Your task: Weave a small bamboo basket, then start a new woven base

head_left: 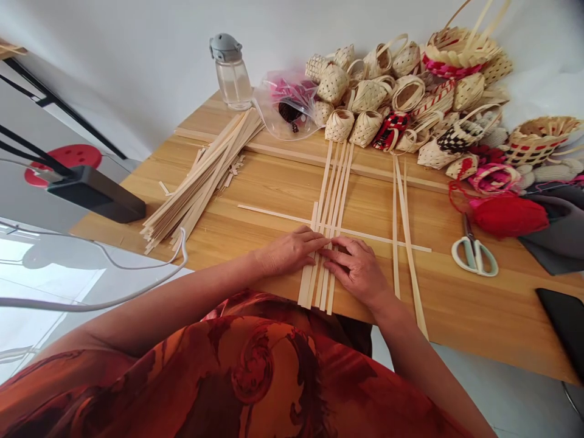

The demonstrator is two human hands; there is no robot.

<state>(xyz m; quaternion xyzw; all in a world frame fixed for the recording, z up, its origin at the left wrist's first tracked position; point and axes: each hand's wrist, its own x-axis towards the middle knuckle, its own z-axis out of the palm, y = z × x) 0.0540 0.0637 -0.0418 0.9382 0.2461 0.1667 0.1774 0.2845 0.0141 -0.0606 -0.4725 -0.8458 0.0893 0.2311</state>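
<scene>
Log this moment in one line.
left hand: on lengthwise strips; right hand: on same strips; crosswise strip: across them; scissors: right of hands

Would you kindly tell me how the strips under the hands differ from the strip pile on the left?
The strips under the hands lie side by side, with a thin strip crossing them; the strip pile is heaped and overlapping. The strips are few; the pile holds many. Both are pale and flat, on the wooden table.

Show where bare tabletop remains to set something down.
Bare wood shows between the strip pile and the lengthwise strips, beyond the crosswise strip, and between the scissors and the near table edge. Woven baskets crowd along the wall.
</scene>
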